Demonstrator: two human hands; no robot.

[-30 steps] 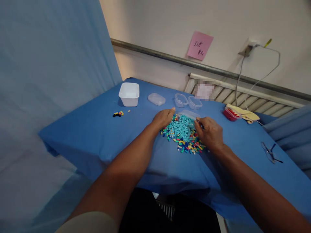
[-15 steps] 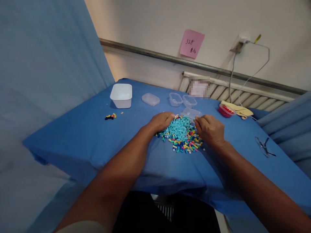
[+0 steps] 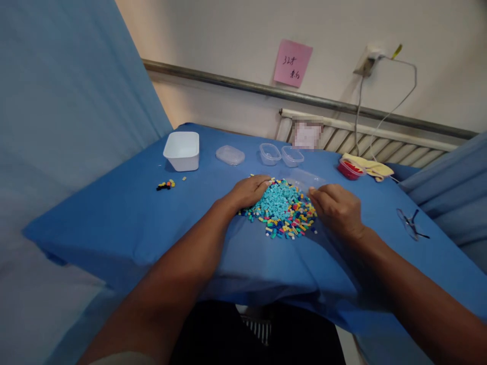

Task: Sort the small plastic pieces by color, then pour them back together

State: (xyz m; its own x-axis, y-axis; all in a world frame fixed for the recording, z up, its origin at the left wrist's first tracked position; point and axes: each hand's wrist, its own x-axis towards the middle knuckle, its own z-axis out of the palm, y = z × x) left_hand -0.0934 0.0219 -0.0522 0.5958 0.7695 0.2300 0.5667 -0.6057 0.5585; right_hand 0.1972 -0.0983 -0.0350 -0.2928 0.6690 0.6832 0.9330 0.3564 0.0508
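Note:
A heap of small building bricks [image 3: 279,200] lies on the blue cloth in front of me, mostly turquoise on top and mixed colours around the lower right edge. My left hand [image 3: 251,191] rests against the heap's left side, its fingers and thumb drawn together; what they may hold is hidden. On the other side, my right hand [image 3: 337,208] is closed at the near edge of a clear plastic tub [image 3: 306,178]. The tub is tilted behind the heap, smeared by motion, and its contents do not show.
A white bin [image 3: 182,152], clear lids [image 3: 230,155] and two clear tubs [image 3: 270,154] stand along the back. Few loose bricks [image 3: 166,185] lie at left. Rightward are a tub of red pieces [image 3: 350,170], a yellow cloth [image 3: 375,167] and glasses [image 3: 411,225].
My right hand has moved slightly right and away from the heap, with the clear tub shifting and blurring. My left hand stays at the heap; the camera view has shifted a little.

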